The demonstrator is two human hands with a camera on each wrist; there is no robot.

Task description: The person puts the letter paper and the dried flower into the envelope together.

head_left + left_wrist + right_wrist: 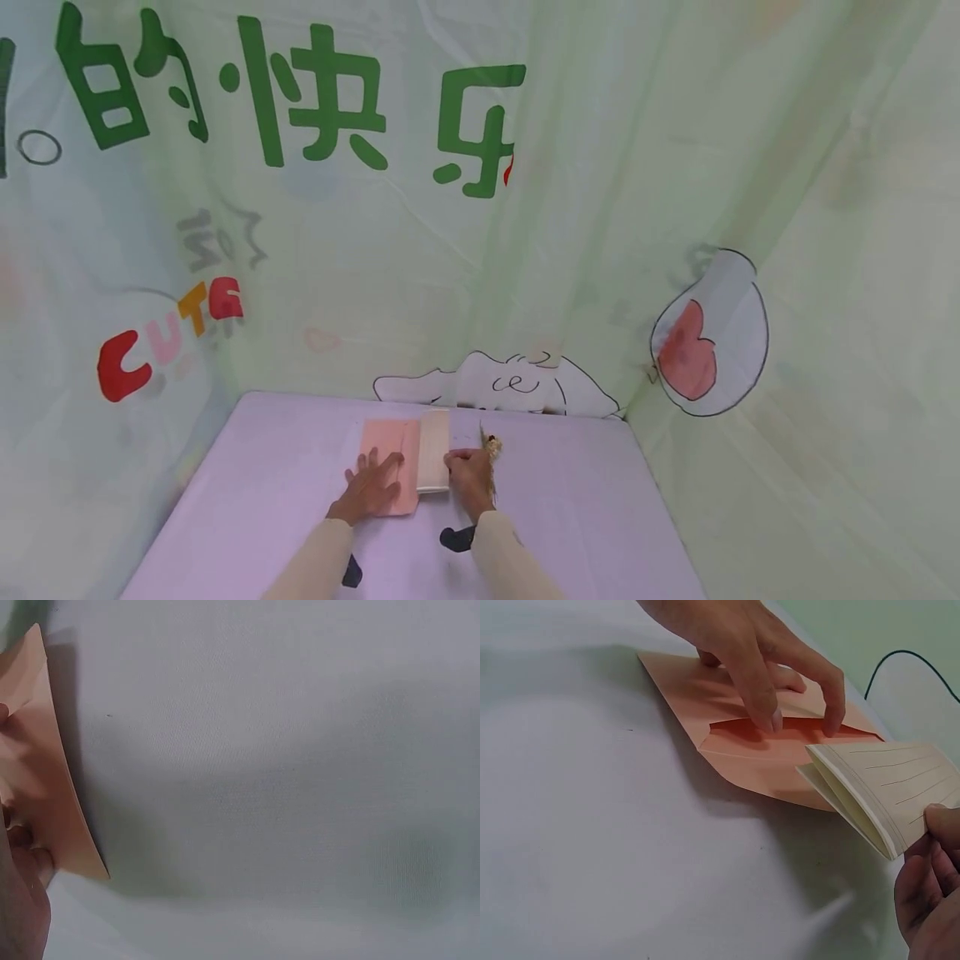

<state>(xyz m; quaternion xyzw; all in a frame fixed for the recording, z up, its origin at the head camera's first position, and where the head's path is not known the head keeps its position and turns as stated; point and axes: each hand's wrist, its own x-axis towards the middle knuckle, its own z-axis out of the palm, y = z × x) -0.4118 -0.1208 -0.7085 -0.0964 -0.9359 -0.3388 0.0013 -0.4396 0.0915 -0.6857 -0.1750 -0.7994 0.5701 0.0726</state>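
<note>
A salmon-pink envelope (388, 433) lies on the table with its flap unfolded; its mouth gapes in the right wrist view. My left hand (370, 489) rests on the envelope with fingers spread, thumb and a fingertip right at the edge of the mouth. My right hand (468, 479) pinches a folded sheet of cream lined letter paper (892, 772) between thumb and fingers. The folded end of the paper points toward the envelope, over its flap side. In the left wrist view only the envelope's edge (56, 765) and part of the left hand show.
Just right of the right hand lies a small bunch of dried flowers (492, 450), partly covered by that hand. The pale lilac table (592, 500) is enclosed by printed fabric walls (570, 208). Dark wrist gear (456, 540) hangs by the right sleeve.
</note>
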